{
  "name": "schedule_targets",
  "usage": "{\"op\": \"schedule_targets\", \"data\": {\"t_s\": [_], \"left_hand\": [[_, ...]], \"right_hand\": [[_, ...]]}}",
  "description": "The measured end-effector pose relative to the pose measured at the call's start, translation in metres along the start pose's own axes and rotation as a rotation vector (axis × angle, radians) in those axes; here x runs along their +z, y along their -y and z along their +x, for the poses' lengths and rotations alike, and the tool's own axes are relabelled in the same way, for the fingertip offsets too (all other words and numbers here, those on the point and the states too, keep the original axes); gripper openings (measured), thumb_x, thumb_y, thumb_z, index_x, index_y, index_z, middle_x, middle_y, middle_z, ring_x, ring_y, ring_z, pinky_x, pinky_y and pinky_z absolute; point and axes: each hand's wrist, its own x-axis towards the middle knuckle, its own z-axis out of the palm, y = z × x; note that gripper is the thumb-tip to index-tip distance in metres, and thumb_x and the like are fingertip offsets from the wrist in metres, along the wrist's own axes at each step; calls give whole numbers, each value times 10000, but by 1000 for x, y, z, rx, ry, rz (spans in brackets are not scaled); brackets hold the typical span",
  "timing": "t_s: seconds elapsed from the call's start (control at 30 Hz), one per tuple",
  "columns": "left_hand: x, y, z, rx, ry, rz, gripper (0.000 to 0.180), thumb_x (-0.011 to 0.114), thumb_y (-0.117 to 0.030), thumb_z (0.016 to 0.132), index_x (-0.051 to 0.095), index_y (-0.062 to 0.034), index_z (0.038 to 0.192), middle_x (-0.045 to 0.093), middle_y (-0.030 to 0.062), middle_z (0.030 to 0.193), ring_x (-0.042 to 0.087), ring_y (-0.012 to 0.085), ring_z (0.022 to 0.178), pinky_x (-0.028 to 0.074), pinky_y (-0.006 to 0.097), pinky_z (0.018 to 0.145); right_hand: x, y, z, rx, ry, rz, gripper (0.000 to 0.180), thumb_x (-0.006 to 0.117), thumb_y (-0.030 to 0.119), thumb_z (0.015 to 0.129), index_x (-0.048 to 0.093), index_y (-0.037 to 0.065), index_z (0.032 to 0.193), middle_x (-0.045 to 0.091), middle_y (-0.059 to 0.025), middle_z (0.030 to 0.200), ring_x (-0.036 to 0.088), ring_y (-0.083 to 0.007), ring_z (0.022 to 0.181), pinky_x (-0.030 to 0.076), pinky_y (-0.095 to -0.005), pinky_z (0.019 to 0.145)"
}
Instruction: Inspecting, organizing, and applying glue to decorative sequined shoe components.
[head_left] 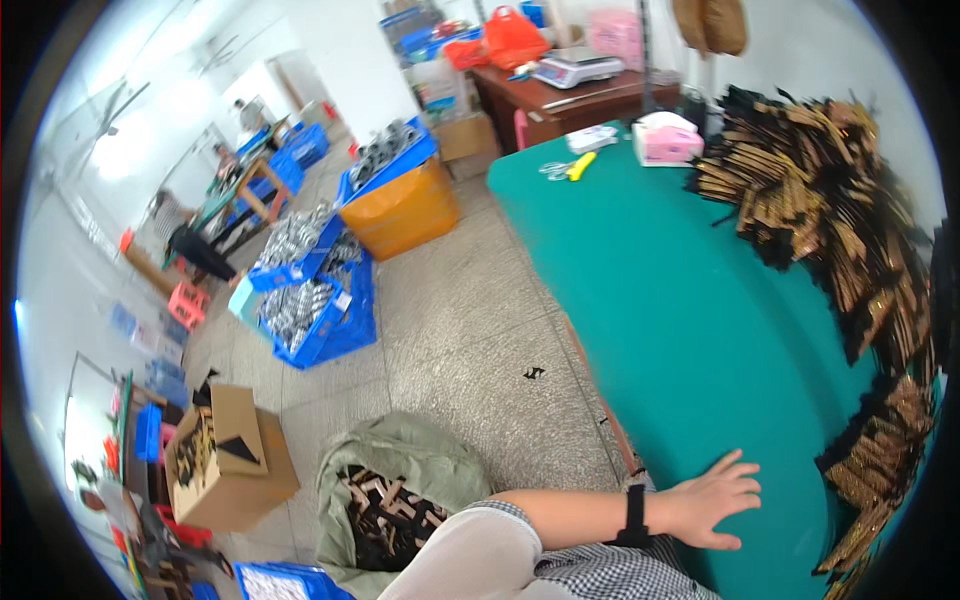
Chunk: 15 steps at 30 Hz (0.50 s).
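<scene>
My left hand (715, 502) rests palm down on the green tabletop (670, 330) near its front edge, fingers spread, with nothing in it. A black band (635, 515) circles that wrist, and a white sleeve covers the upper arm. To the right of the hand, a heap of black and gold glittery strips (868, 465) lies along the table's far right side. More bundled black and gold strips (790, 190) are piled toward the back right. My right hand is out of view.
Left of the table stands an open green sack (400, 440) of black and tan pieces. Beyond are a cardboard box (235, 490), blue crates (345, 325) of grey parts and an orange-wrapped box (400, 210). A tissue box (668, 140) and yellow-handled tool (581, 166) sit at the back. Several people are farther off.
</scene>
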Motion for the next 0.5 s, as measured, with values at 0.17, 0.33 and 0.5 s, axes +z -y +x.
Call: {"op": "schedule_targets", "data": {"t_s": [0.17,0.33,0.5], "left_hand": [[-18,-4,24,-17,111,191,525,654,-386,682,549,-66,1085,517,145,1136,414,366,1108,292,504,931],[-16,-2,16,-70,182,364,543,577,-400,753,505,-13,1127,481,164,1192,340,383,1190,257,478,990],[-24,-9,12,-40,263,419,416,477,-237,879,444,-9,1225,437,202,1246,351,364,1183,266,469,990]], "right_hand": [[3,12,11,215,-26,158,423,573,135,718,490,-14,1105,428,-233,1235,390,-402,1143,288,-456,969],[-9,8,27,191,-85,282,405,638,227,703,532,44,1048,476,-174,1164,443,-334,1087,329,-454,895],[-4,11,-1,210,-201,416,311,619,260,754,556,58,981,492,-148,1156,439,-306,1102,330,-444,888]]}}
